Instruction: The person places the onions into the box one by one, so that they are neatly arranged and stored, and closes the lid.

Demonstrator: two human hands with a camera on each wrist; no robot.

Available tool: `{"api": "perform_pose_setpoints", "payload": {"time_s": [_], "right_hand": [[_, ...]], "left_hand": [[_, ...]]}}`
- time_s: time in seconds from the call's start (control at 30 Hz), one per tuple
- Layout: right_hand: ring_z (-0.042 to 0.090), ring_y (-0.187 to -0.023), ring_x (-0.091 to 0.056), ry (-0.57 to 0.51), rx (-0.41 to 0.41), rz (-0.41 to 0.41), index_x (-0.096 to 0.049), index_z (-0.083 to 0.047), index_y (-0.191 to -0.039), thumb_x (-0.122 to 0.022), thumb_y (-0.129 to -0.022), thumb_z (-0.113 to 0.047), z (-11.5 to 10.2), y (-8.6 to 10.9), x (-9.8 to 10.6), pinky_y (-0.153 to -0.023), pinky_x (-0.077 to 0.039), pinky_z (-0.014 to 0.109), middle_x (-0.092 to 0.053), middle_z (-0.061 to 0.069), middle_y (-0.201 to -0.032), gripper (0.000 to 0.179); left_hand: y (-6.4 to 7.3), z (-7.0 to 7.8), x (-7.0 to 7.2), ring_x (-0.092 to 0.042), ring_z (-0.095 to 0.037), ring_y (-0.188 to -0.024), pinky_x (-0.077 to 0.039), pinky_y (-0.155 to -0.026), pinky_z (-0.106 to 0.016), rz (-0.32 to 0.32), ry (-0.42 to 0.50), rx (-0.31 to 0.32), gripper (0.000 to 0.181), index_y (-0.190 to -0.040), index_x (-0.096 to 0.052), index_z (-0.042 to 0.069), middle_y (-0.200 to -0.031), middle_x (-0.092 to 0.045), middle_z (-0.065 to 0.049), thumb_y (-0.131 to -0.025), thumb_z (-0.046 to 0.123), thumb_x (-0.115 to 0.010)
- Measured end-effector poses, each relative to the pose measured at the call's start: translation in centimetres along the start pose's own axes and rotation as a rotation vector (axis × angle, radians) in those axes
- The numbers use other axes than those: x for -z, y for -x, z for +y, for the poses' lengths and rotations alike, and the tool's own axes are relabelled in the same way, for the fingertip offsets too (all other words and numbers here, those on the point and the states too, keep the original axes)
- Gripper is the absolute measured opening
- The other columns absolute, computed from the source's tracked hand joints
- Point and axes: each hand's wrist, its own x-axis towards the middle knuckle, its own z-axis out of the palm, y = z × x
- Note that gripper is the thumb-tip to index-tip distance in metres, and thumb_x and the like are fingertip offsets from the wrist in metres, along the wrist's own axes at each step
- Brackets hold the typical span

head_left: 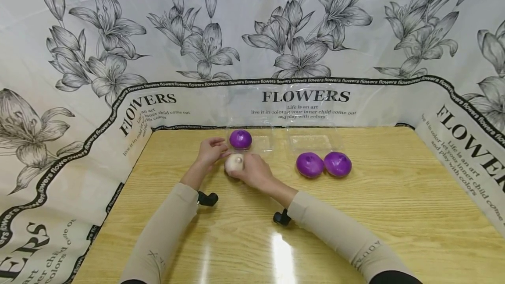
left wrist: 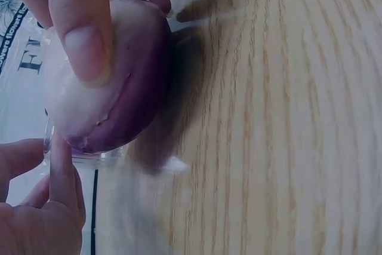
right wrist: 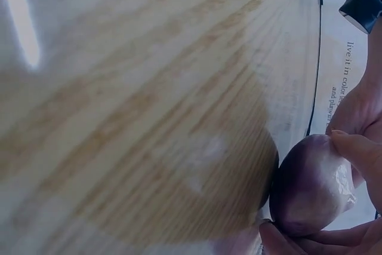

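My right hand [head_left: 256,171] grips a white-and-purple onion [head_left: 233,164], its pale side and nub turned upward. In the left wrist view the right thumb presses on the pale skin of this onion [left wrist: 128,82]. The right wrist view shows the onion [right wrist: 310,183] between thumb and fingers. My left hand [head_left: 210,152] is at the left side of a clear plastic box [head_left: 263,143], its thumb and fingertips at the rim, which they appear to pinch. Inside the box's left half sits a purple onion [head_left: 240,139]. The held onion is just in front of the box.
Two purple onions, a left one [head_left: 309,164] and a right one [head_left: 338,164], lie side by side on the wooden table [head_left: 244,240]. Behind them stands a second clear plastic box [head_left: 311,142]. A flower-printed cloth [head_left: 252,56] surrounds the back and sides.
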Motion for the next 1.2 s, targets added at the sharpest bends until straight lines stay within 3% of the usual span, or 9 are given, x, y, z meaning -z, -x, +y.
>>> {"api": "perform_pose_setpoints", "payload": {"time_s": [0.17, 0.47, 0.73, 0.97, 1.2], "right_hand": [[0.021, -0.081, -0.063, -0.007, 0.012, -0.027, -0.067, -0.003, -0.112, -0.088, -0.081, -0.036, 0.0, 0.4, 0.4, -0.069, -0.057, 0.035, -0.069, 0.009, -0.098, 0.05], [0.019, -0.075, -0.064, -0.063, 0.039, -0.085, -0.067, -0.003, -0.111, -0.088, -0.081, -0.033, -0.1, 0.9, 2.3, -0.066, -0.057, 0.03, -0.069, 0.008, -0.092, 0.048], [0.019, -0.086, -0.067, -0.045, 0.096, -0.099, -0.068, -0.004, -0.115, -0.09, -0.079, -0.034, 0.6, 0.7, 4.0, -0.078, -0.059, 0.033, -0.072, 0.007, -0.098, 0.052], [0.02, -0.084, -0.066, -0.034, 0.078, -0.105, -0.067, -0.003, -0.111, -0.088, -0.08, -0.034, 0.9, 0.6, 5.4, -0.075, -0.058, 0.033, -0.071, 0.008, -0.096, 0.048], [0.02, -0.081, -0.065, -0.04, 0.073, -0.101, -0.068, -0.003, -0.107, -0.088, -0.08, -0.035, 1.1, 0.3, 6.8, -0.072, -0.058, 0.031, -0.07, 0.007, -0.093, 0.047]], "left_hand": [[0.1, 0.1, -0.1, -0.064, -0.032, -0.105, -0.062, -0.092, -0.031, -0.004, -0.007, 0.004, 0.043, -0.14, -0.05, -0.01, -0.116, -0.055, -0.018, -0.098, -0.011, -0.057], [-0.1, 0.1, 0.1, -0.063, -0.032, -0.106, -0.061, -0.095, -0.033, -0.012, -0.013, 0.002, 0.045, -0.142, -0.048, -0.012, -0.119, -0.054, -0.021, -0.098, -0.011, -0.056], [-0.2, 0.0, 0.2, -0.061, -0.03, -0.106, -0.061, -0.093, -0.031, -0.015, -0.024, 0.005, 0.046, -0.142, -0.047, -0.012, -0.116, -0.053, -0.019, -0.097, -0.012, -0.056], [-0.1, -0.1, 0.1, -0.059, -0.038, -0.116, -0.061, -0.094, -0.032, -0.012, -0.041, 0.001, 0.043, -0.141, -0.049, -0.011, -0.116, -0.053, -0.019, -0.098, -0.011, -0.056], [-0.1, 0.1, -0.1, -0.064, -0.03, -0.102, -0.062, -0.091, -0.03, -0.014, -0.035, -0.002, 0.046, -0.142, -0.048, -0.012, -0.115, -0.053, -0.018, -0.097, -0.012, -0.057]]}}
